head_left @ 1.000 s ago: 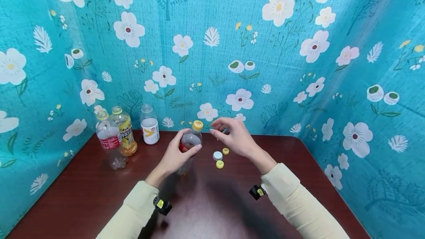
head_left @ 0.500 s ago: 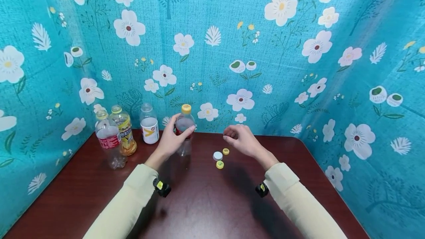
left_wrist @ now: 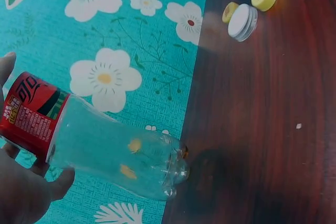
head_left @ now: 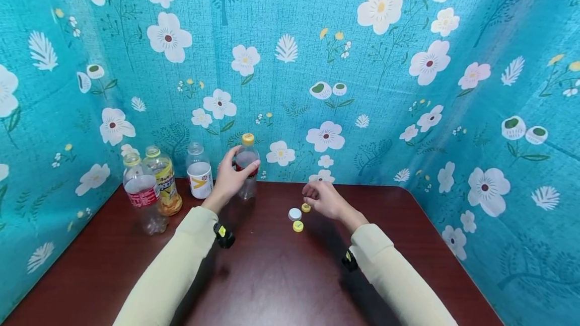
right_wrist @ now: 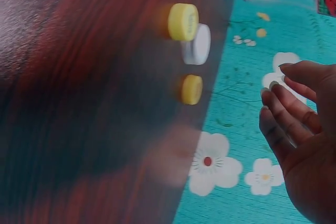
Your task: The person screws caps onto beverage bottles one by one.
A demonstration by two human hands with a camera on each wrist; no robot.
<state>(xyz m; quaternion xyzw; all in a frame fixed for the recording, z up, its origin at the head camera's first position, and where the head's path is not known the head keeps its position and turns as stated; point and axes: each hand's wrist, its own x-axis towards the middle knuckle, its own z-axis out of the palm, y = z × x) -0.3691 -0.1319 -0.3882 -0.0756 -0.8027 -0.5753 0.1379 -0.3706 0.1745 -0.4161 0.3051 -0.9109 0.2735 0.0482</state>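
My left hand (head_left: 228, 177) grips a clear plastic soda bottle (left_wrist: 107, 137) round its red label, thumb on one side and fingers on the other. A yellow cap (head_left: 247, 139) sits on the bottle's neck. In the left wrist view the bottle's lobed base is near the table edge. My right hand (head_left: 326, 199) holds nothing; its fingers are loosely bent in the right wrist view (right_wrist: 302, 124). Beside that hand lie a white cap (head_left: 295, 214) and two yellow bottle caps (right_wrist: 183, 22), close together on the table.
To the left stand three uncapped bottles: a clear one with a red label (head_left: 143, 196), a yellow-labelled one (head_left: 165, 185) and one with a white label (head_left: 200, 177). The dark wooden table (head_left: 281, 275) ends at a blue flowered curtain (head_left: 290, 104).
My left hand has carried the capped bottle left and back, toward the standing bottles. My right hand has drawn away from the bottle's cap and come lower, beside the loose caps.
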